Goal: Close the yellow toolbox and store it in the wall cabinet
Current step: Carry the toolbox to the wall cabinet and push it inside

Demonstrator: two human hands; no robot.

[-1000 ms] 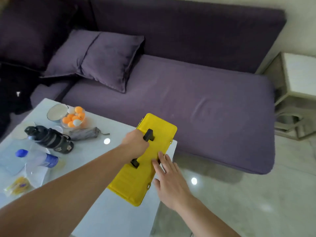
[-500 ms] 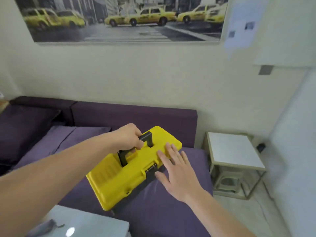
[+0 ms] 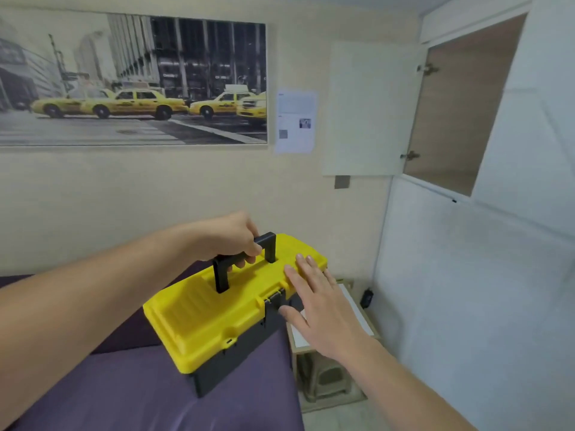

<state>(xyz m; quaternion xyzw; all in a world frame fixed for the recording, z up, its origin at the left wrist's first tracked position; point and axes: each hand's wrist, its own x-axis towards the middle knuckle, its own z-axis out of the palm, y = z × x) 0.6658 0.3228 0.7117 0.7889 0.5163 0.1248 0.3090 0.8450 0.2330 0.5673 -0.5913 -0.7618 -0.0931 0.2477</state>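
1. The left hand is curled tight around the black carry handle of the yellow toolbox, holding it in the air above the purple sofa.
2. The toolbox lid is down, with its front latch facing the viewer.
3. The right hand lies flat with fingers spread against the box's right end, gripping nothing.
4. The wall cabinet at far upper right stands open, its door swung left.

The closed yellow plastic toolbox is above the purple sofa. The open white wall cabinet is up and right; the small white side table lies below it.
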